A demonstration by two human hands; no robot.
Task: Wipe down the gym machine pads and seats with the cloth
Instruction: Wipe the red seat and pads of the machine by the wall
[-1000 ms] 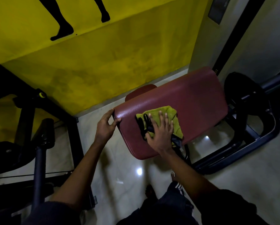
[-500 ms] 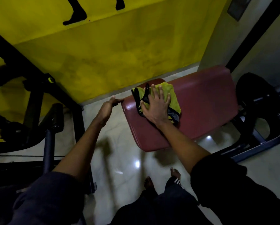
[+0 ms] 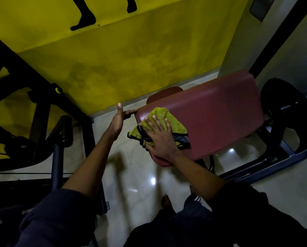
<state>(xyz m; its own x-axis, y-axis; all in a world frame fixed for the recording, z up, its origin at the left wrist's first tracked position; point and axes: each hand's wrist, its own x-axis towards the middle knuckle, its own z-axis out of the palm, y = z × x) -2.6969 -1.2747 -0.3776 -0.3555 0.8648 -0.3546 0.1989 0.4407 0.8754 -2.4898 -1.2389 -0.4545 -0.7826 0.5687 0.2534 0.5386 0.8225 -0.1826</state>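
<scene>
A dark red padded gym seat [image 3: 216,118] slopes across the middle right. A green cloth with black edging [image 3: 162,115] lies on the pad's left end, partly hanging over the edge. My right hand [image 3: 159,138] presses flat on the cloth with its fingers spread. My left hand [image 3: 119,118] reaches to the pad's left corner, fingers straight, fingertips touching the edge. A smaller red pad [image 3: 164,92] shows behind the seat.
A yellow wall [image 3: 122,56] with a black figure silhouette stands behind. A black machine frame with a padded post [image 3: 63,129] is at left. A black weight plate [image 3: 282,107] and dark base frame [image 3: 291,155] sit at right. Glossy tiled floor [image 3: 131,175] lies below, my bare feet on it.
My right hand slid the cloth from the pad's far left corner back toward the near left edge. My left hand stayed at the pad's left corner.
</scene>
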